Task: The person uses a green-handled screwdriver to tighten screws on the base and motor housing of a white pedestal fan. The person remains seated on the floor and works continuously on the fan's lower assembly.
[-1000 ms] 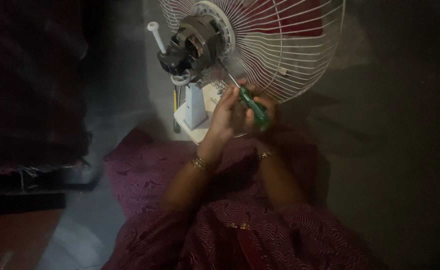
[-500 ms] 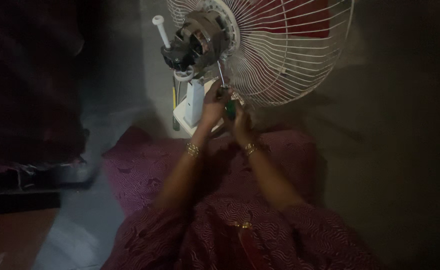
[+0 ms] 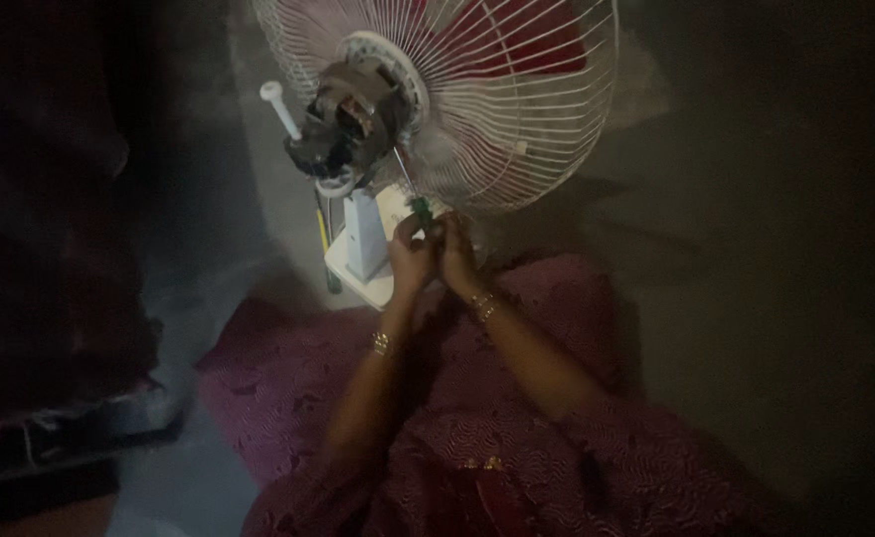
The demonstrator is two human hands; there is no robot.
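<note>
A table fan stands in front of me with its rear cover off, so the bare motor (image 3: 353, 114) shows behind the white wire grille (image 3: 527, 119) and red blades (image 3: 547, 40). My left hand (image 3: 408, 264) and my right hand (image 3: 457, 257) are pressed together just below the motor. Both are closed round the green handle of a screwdriver (image 3: 421, 211). Its thin metal shaft slants up and left, with the tip at the underside of the motor. Both wrists wear bangles.
The fan's white stand and base (image 3: 363, 249) sit on the grey floor just left of my hands. A white knob (image 3: 280, 107) sticks out left of the motor. Purple patterned cloth (image 3: 278, 368) covers my lap. Dark fabric (image 3: 50, 249) fills the left side.
My hands have come together and moved up towards the fan. The screwdriver, earlier tilted off to the right, now points up into the motor.
</note>
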